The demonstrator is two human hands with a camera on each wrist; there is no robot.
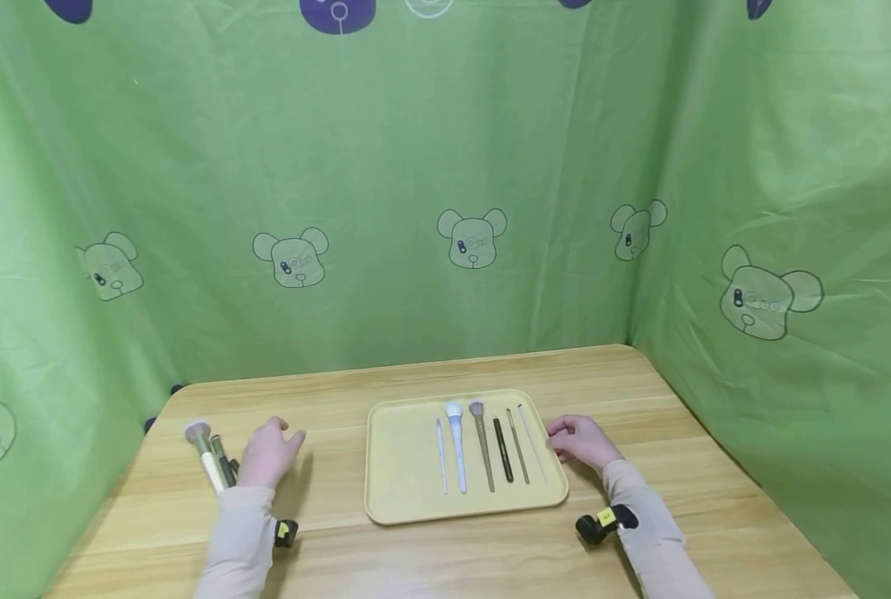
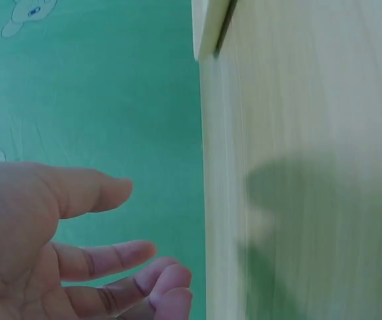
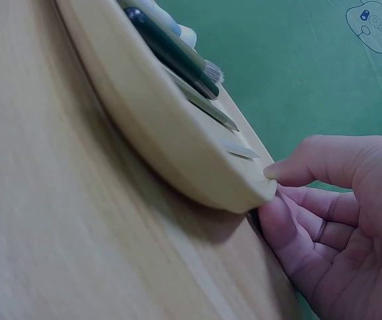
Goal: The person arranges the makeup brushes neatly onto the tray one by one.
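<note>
A pale yellow tray (image 1: 400, 466) lies on the wooden table with several makeup brushes side by side in it, among them a white-tipped brush (image 1: 456, 441), a brown brush (image 1: 484, 445) and a black-handled one (image 1: 503, 449). At its right rim, my right hand (image 1: 583, 441) pinches the edge between thumb and fingers; the right wrist view shows this grip on the tray wall (image 3: 157, 133). My left hand (image 1: 271, 453) is over the table left of the tray, fingers loosely bent, with nothing in it (image 2: 104, 253).
Beside my left hand, a large makeup brush (image 1: 205, 453) with a white handle leans with darker brushes (image 1: 223, 462), their lower ends hidden by my arm. A green curtain (image 1: 385, 208) with bear heads surrounds the table (image 1: 445, 557) at the back and sides.
</note>
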